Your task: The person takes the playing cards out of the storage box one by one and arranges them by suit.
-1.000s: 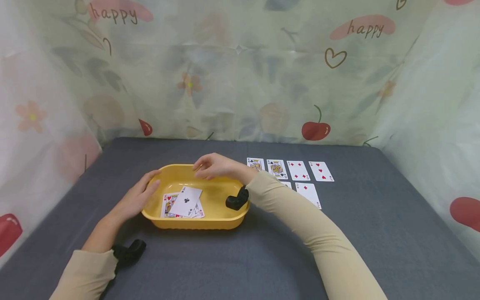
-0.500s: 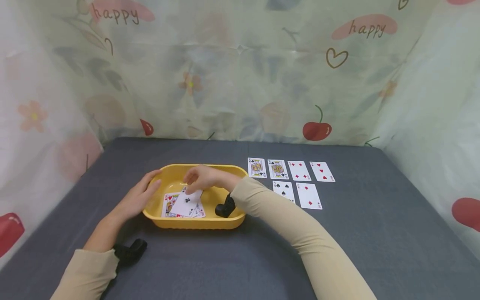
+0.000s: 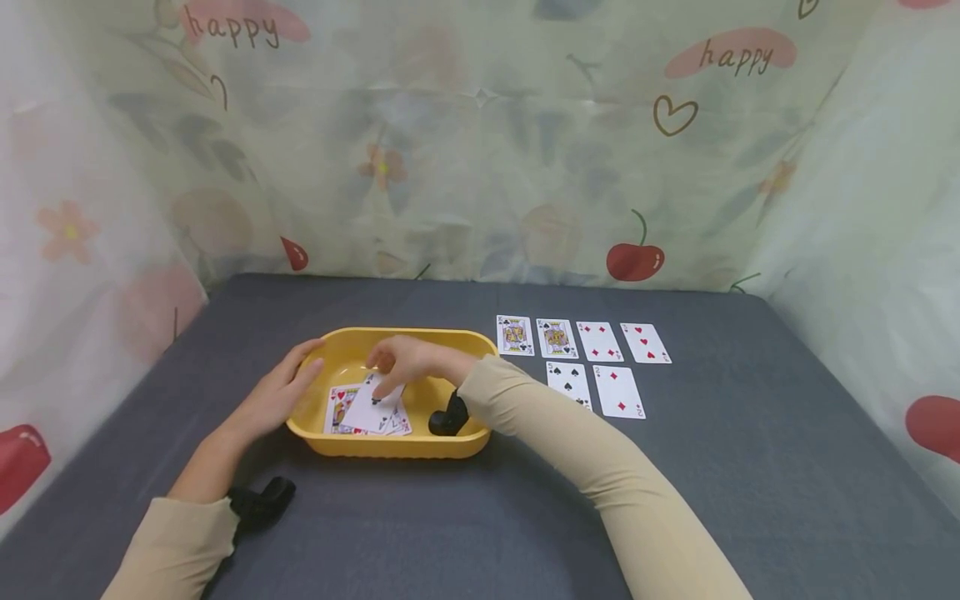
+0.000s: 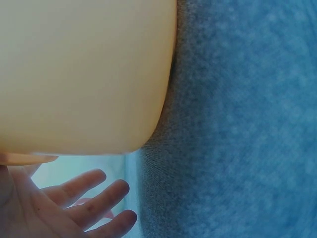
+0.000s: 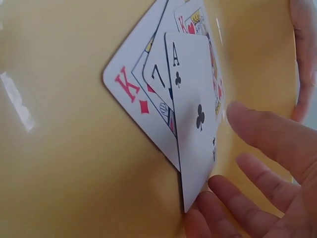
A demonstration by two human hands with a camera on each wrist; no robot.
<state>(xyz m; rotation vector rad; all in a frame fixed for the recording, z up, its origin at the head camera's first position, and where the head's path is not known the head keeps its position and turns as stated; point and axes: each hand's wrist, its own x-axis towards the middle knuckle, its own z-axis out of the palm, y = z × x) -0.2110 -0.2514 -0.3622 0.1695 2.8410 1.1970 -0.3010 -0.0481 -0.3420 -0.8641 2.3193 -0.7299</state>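
A yellow plastic tray (image 3: 442, 447) holds a small overlapping pile of playing cards, with the ace of clubs (image 5: 195, 129) on top. Below it show a seven, the king of diamonds (image 5: 130, 96) and the king of hearts (image 3: 338, 408). My right hand (image 3: 405, 362) reaches into the tray over the ace. Its fingertips lie at one edge of that card, and the thumb is spread apart from them, near the card's face. My left hand (image 3: 277, 387) rests at the tray's left rim with its fingers extended along the outside.
Right of the tray, face-up cards lie in two rows: the king of clubs (image 3: 515, 336), king of spades (image 3: 557, 339), four of diamonds (image 3: 600, 342) and three of hearts (image 3: 646, 343), then the five of spades (image 3: 569, 385) and two of diamonds (image 3: 619, 392). A patterned curtain (image 3: 480, 167) surrounds the dark table.
My right hand has moved left and down into the tray to the ace of clubs, and its thumb has spread. The five of spades is now uncovered. My left hand stays put.
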